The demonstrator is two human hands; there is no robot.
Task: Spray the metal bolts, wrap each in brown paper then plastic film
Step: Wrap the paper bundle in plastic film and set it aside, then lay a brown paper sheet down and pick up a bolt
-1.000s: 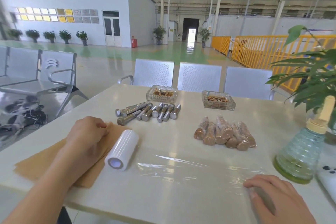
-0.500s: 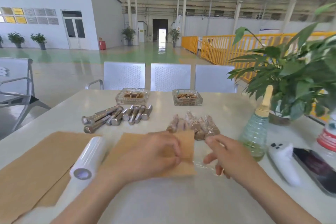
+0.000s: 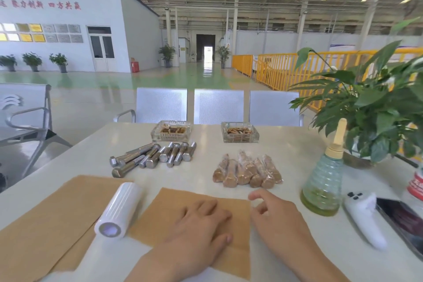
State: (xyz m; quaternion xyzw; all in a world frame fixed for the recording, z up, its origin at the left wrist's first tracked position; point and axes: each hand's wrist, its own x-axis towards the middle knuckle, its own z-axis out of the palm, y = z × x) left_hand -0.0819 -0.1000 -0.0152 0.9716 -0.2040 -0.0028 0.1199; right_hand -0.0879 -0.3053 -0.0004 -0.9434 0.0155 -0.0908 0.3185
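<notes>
Head view: left hand rests flat and relaxed on a brown paper sheet; right hand hovers loosely curled, empty, beside it on the surface.

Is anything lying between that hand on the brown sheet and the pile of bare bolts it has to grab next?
Nothing visible does. The left hand lies flat on the square brown paper sheet; bare white table separates it from the shiny metal bolts. The white film roll lies off to the left.
</notes>
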